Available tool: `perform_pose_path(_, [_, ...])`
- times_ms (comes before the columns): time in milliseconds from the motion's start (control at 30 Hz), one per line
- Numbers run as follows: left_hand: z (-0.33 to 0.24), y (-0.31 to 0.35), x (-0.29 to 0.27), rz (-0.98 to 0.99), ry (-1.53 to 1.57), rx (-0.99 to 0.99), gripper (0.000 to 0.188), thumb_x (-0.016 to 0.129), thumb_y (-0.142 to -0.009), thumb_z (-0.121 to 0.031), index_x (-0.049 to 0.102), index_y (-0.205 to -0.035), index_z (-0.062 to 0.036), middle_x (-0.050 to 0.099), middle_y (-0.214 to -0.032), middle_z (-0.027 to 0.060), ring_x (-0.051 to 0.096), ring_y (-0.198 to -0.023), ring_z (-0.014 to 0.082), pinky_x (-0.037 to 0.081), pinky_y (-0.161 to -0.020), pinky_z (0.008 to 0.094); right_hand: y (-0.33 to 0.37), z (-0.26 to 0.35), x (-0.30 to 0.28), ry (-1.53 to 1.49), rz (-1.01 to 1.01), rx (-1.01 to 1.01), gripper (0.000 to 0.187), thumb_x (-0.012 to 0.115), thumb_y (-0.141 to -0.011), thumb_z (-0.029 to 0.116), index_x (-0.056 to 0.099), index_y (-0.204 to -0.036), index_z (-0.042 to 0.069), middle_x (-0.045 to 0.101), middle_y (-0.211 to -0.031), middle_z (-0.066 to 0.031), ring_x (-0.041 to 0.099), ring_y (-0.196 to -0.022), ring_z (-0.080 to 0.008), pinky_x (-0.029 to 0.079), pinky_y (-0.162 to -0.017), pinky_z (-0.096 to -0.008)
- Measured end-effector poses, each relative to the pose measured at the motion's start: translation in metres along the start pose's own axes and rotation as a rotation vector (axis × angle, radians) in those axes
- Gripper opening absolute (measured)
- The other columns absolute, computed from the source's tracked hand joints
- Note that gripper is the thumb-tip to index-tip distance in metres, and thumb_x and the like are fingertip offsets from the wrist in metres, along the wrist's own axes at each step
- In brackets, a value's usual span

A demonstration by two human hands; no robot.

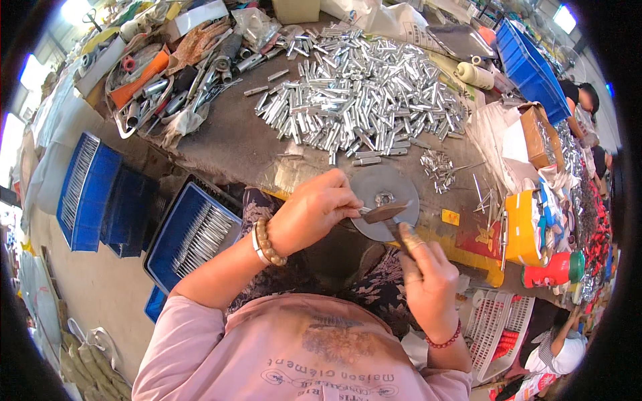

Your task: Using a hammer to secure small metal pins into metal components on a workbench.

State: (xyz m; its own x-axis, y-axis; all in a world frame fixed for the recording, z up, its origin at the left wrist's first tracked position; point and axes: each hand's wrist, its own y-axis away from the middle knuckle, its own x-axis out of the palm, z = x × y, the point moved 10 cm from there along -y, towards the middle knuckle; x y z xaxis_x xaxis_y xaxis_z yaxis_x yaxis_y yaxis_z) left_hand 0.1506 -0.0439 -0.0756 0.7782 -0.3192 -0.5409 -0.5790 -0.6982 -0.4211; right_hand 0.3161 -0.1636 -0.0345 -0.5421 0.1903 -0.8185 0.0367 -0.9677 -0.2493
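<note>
Fingers of the left hand point(313, 210) pinch a small shiny metal piece point(364, 210) at the left rim of a flat grey disc point(406, 188); the right hand's point(429, 274) clasp a dark-headed hammer point(383, 213). Smooth metal tubes point(361, 93) heap beyond, worn brown tabletop point(217, 144) open leftward.

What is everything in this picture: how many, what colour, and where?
Loose metal pieces: uncountable, silver, far side of the tabletop
Small pins: many, silver, right beyond the disc
Disc: one, grey, before the hands
Hammer: one, dark head, over the disc
Bins: at least three, blue, left
Tool clutter: uncountable, mixed, far left
Crate: one, blue, far right
Bottle: one, cream, far right
Box: one, yellow, right
Jar: one, red, right
Basket: one, white, lower right
Other people: at least two, right edge
Left hand: one, brown-beaded bracelet, pinching a small metal piece
Right hand: one, red-beaded bracelet, gripping the hammer
</note>
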Motion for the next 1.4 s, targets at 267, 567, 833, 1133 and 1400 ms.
perform_pose_path(267, [0.009, -0.001, 0.002, 0.068, 0.074, -0.061, 0.015, 0.083, -0.087, -0.007, 0.079, -0.101, -0.0049, 0.064, -0.095, 0.0081, 0.067, -0.088, 0.0251, 0.053, -0.078, 0.0347, -0.008, 0.02, -0.039, -0.084, -0.317, -0.145, 0.057, 0.07, -0.088, -0.005, 0.069, -0.142, 0.012, 0.063, -0.092, -0.0127, 0.065, -0.075, -0.0299, 0.054, -0.068, -0.0382])
perform_pose_path(567, [0.007, -0.004, 0.002, 0.083, 0.073, -0.045, 0.015, 0.083, -0.086, -0.006, 0.078, -0.1, -0.0047, 0.064, -0.094, 0.0082, 0.067, -0.088, 0.0258, 0.053, -0.078, 0.0351, -0.014, 0.019, -0.011, 0.13, -0.045, -0.144, 0.057, 0.072, -0.086, -0.006, 0.071, -0.14, 0.013, 0.06, -0.085, -0.0118, 0.063, -0.069, -0.0308, 0.052, -0.064, -0.0411])
perform_pose_path(833, [0.01, -0.003, 0.004, 0.086, 0.11, -0.043, 0.017, 0.083, -0.084, -0.002, 0.078, -0.1, -0.0044, 0.064, -0.094, 0.009, 0.067, -0.088, 0.0265, 0.054, -0.078, 0.0355, -0.008, 0.013, 0.004, 0.284, 0.017, -0.157, 0.063, 0.073, -0.083, -0.003, 0.07, -0.142, 0.017, 0.056, -0.084, -0.0087, 0.061, -0.065, -0.0302, 0.051, -0.059, -0.0417])
perform_pose_path(1133, [0.009, -0.004, 0.005, 0.089, 0.131, -0.031, 0.016, 0.082, -0.085, -0.003, 0.078, -0.1, -0.0025, 0.064, -0.095, 0.0114, 0.067, -0.092, 0.0298, 0.054, -0.08, 0.0373, -0.003, 0.018, -0.013, 0.291, -0.093, -0.258, 0.056, 0.073, -0.082, -0.001, 0.076, -0.134, 0.018, 0.052, -0.079, -0.0082, 0.06, -0.064, -0.0287, 0.051, -0.06, -0.0413])
perform_pose_path(1400, [0.009, -0.003, 0.003, 0.093, 0.117, -0.032, 0.016, 0.082, -0.085, -0.003, 0.078, -0.101, -0.003, 0.064, -0.095, 0.0113, 0.067, -0.091, 0.0297, 0.054, -0.078, 0.0373, -0.005, 0.023, -0.03, 0.223, -0.236, -0.279, 0.067, 0.074, -0.08, -0.005, 0.068, -0.143, 0.015, 0.05, -0.077, -0.0088, 0.061, -0.064, -0.0306, 0.052, -0.059, -0.0407])
